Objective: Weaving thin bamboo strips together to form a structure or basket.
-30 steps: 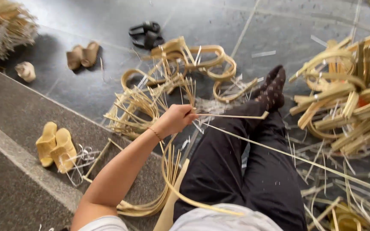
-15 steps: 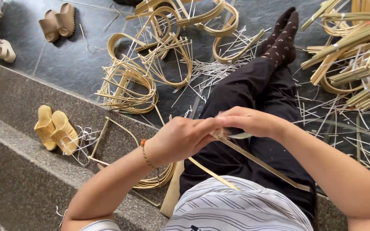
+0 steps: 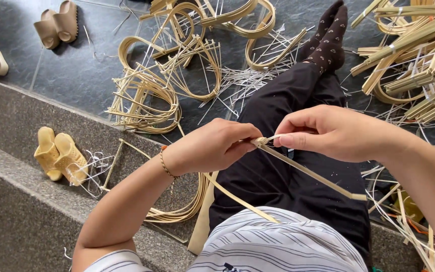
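My left hand (image 3: pixel 212 148) and right hand (image 3: pixel 328 133) meet over my lap, fingers (image 3: pixel 290 139) of both pinched shut on the end of a strip (image 3: pixel 310 172) that slants down across my trousers (image 3: pixel 283 176).

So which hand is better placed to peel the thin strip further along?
Probably the right hand: its fingertips pinch the thin strip end at the split. The left hand grips the bamboo strip at that same spot, so it looks better suited to steadying.
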